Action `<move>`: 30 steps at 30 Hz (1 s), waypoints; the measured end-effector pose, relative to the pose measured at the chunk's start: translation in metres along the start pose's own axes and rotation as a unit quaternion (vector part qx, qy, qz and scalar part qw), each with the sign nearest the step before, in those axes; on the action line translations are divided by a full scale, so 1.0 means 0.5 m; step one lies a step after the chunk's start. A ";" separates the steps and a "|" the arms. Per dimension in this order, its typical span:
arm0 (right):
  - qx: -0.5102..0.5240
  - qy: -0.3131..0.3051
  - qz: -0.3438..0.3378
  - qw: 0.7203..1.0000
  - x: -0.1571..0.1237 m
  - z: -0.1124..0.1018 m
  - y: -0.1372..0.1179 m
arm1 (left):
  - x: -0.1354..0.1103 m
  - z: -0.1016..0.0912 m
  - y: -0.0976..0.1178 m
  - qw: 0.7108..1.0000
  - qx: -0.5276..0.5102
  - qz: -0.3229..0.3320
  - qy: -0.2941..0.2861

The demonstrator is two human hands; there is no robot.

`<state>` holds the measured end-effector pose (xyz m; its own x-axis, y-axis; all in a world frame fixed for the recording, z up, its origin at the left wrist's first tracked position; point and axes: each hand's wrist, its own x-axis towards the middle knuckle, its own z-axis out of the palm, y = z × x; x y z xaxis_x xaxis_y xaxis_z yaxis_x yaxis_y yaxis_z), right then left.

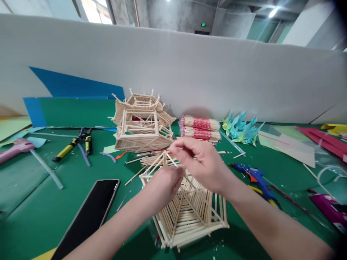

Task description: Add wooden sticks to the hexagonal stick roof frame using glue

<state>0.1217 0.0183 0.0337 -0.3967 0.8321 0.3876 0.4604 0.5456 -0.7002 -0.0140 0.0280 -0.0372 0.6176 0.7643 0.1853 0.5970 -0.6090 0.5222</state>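
Note:
A framework of thin wooden sticks [199,231] lies on the table beneath my hands, its sticks laid in nested rows around radiating ribs. My left hand [166,180] is closed over its upper part, fingers curled inward; what they hold is hidden. Just above and to the right, my right hand [203,160] is closed in a pinch, its fingertips near a peak of joined sticks [164,155]. Whatever is in that pinch is too small to make out. Behind stands a tiered stick pavilion model [139,124], upright. Loose sticks [151,160] lie between the two structures.
Wrapped stick bundles [200,128] and turquoise folded-paper pieces [241,128] stand at the back. On the right lie a blue glue gun [256,177] and a purple one [329,209]. Leftward are a phone [89,213], yellow-black pliers [72,146] and a pink glue gun [17,150].

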 end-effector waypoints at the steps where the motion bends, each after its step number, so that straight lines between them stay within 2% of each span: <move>1: -0.068 -0.011 0.030 0.997 -0.002 -0.008 0.024 | -0.001 -0.002 0.002 1.000 0.009 0.000 -0.008; 4: -0.117 -0.043 0.056 0.991 -0.023 -0.023 0.080 | -0.003 -0.007 0.008 0.999 0.035 -0.001 -0.026; 6: -0.125 -0.069 0.058 0.988 -0.042 -0.022 0.096 | -0.003 -0.007 0.008 0.999 0.044 0.002 -0.028; 12: -0.151 -0.096 0.063 0.982 -0.072 -0.009 0.091 | -0.004 -0.004 0.005 0.999 0.046 0.011 -0.027; 30: -0.167 -0.099 0.067 0.979 -0.073 -0.003 0.095 | -0.005 -0.010 0.012 0.998 0.054 0.010 -0.019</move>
<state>0.1593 0.0139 -0.0127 -0.4466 0.8805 0.1591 0.7391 0.4633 -0.4890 -0.0144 0.0232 -0.0305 0.6482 0.7441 0.1613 0.6343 -0.6450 0.4263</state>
